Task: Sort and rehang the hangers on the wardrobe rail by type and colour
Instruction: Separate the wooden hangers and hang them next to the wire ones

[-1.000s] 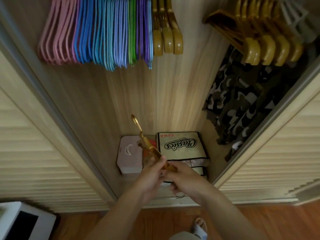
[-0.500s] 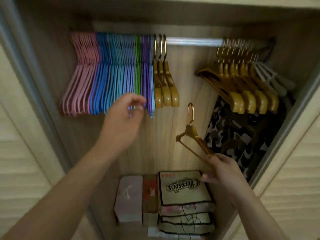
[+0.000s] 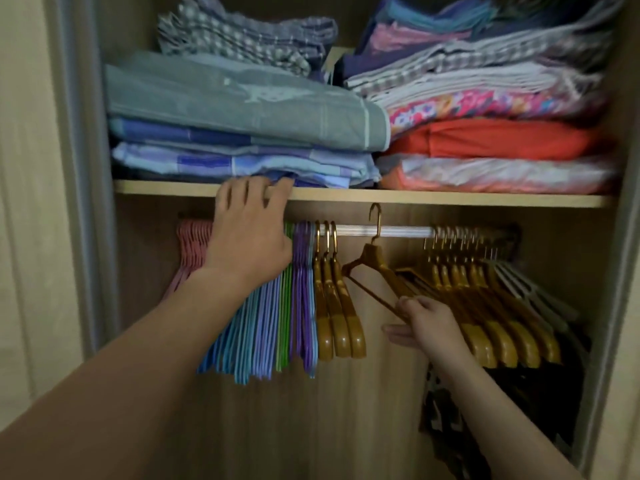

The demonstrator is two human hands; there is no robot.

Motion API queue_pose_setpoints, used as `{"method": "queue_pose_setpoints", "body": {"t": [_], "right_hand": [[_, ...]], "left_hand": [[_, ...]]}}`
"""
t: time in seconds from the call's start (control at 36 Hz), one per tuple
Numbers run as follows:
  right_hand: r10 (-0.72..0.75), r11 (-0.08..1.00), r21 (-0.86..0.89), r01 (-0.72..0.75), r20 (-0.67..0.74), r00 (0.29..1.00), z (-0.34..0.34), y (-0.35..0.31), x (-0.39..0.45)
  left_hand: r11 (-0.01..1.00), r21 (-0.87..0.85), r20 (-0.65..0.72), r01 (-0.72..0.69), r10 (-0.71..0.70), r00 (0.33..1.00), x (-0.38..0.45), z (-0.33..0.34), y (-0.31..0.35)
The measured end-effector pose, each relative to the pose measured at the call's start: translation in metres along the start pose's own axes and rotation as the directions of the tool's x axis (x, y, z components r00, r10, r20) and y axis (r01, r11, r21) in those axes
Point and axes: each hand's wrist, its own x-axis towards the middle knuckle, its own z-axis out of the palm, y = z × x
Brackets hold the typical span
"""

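Gripping one arm of a gold hanger low near its end, the right hand is pinching it with curled fingers, thumb held out to nine o'clock; holding it so far from the neck is leaving the hook free to lead, which I judge is the point of the grip. The hanger's long axis is running slantwise from the hand at five o'clock up to its far shoulder at ten o'clock, while the hook is standing near upright toward twelve o'clock, its curl lying over the bare stretch of the rail, though whether it is bearing on the bar yet I cannot tell. That bare stretch lies between three gold hangers at nine o'clock of it and a larger gold bunch at three o'clock, so the held one is probably joining its own kind beside the three. The left hand is reaching up in front of the coloured thin hangers, fingers bent over the front edge of the shelf and touching folded cloths; it seems to be steadying the person or keeping the coloured set pressed to nine o'clock, and it is holding no hanger. The thin ones are already lying grouped by colour, pink outermost, then blues, green, purple.
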Motion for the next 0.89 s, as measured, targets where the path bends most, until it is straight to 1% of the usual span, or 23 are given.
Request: {"method": "queue_pose_setpoints", "body": {"t": [0.11, 0.22, 0.31, 0.36, 0.44, 0.5, 0.58, 0.61, 0.67, 0.69, 0.72, 0.75, 0.78, 0.81, 0.83, 0.89], "right_hand": [[0.008, 1.0, -0.028, -0.006, 0.043, 0.999, 0.017, 0.003, 0.02], [0.038, 0.996, -0.082, -0.033, 0.071, 0.997, 0.035, 0.013, 0.023], [0.035, 0.992, -0.128, -0.02, 0.112, 0.993, 0.042, 0.022, 0.019], [0.029, 0.988, -0.151, -0.008, 0.133, 0.991, 0.044, 0.027, 0.017], [-0.019, 0.985, -0.169, 0.047, 0.162, 0.987, 0.045, 0.035, 0.018], [-0.037, 0.984, -0.162, 0.07, 0.195, 0.98, 0.044, 0.038, 0.017], [-0.057, 0.975, -0.196, 0.108, 0.25, 0.967, 0.036, 0.044, 0.015], [-0.082, 0.968, -0.211, 0.136, 0.247, 0.966, 0.031, 0.044, 0.015], [-0.169, 0.925, -0.31, 0.22, 0.183, 0.969, 0.017, 0.046, 0.017], [-0.242, 0.873, -0.399, 0.279, 0.141, 0.96, 0.001, 0.05, 0.019], [-0.343, 0.786, -0.506, 0.355, 0.121, 0.931, -0.007, 0.053, 0.018], [-0.452, 0.65, -0.633, 0.42, 0.122, 0.883, -0.019, 0.055, 0.02], [-0.531, 0.484, -0.755, 0.443, 0.149, 0.834, -0.031, 0.058, 0.02], [-0.563, 0.325, -0.847, 0.42, 0.184, 0.806, -0.04, 0.062, 0.023], [-0.557, 0.209, -0.904, 0.372, 0.203, 0.805, -0.051, 0.068, 0.026], [-0.522, 0.078, -0.954, 0.289, 0.207, 0.828, -0.069, 0.078, 0.035]], "left_hand": [[1.0, 0.012, 0.018, -0.017, 0.016, 1.0, -0.001, 0.002, -0.003], [1.0, 0.026, 0.014, -0.011, 0.01, 1.0, -0.002, 0.006, 0.0], [1.0, 0.025, -0.014, 0.01, -0.01, 1.0, -0.003, 0.012, 0.002], [1.0, 0.01, -0.055, 0.022, -0.021, 0.998, -0.003, 0.017, 0.003], [0.998, -0.041, -0.142, 0.053, -0.059, 0.988, -0.005, 0.027, 0.008], [0.993, -0.062, -0.185, 0.099, -0.109, 0.977, -0.006, 0.031, 0.015], [0.983, -0.083, -0.213, 0.164, -0.178, 0.961, -0.006, 0.036, 0.027], [0.98, -0.087, -0.216, 0.18, -0.195, 0.957, -0.005, 0.037, 0.031], [0.976, -0.09, -0.219, 0.198, -0.214, 0.952, -0.005, 0.038, 0.031], [0.976, -0.092, -0.226, 0.198, -0.214, 0.95, -0.003, 0.04, 0.037], [0.976, -0.084, -0.224, 0.199, -0.213, 0.951, -0.005, 0.04, 0.032], [0.978, -0.075, -0.226, 0.197, -0.209, 0.952, -0.005, 0.04, 0.031], [0.978, -0.072, -0.229, 0.198, -0.209, 0.951, -0.006, 0.041, 0.03], [0.976, -0.077, -0.23, 0.203, -0.216, 0.949, -0.007, 0.041, 0.029], [0.971, -0.097, -0.23, 0.218, -0.235, 0.945, -0.009, 0.042, 0.033], [0.948, -0.177, -0.202, 0.264, -0.298, 0.933, -0.017, 0.042, 0.052]]}}
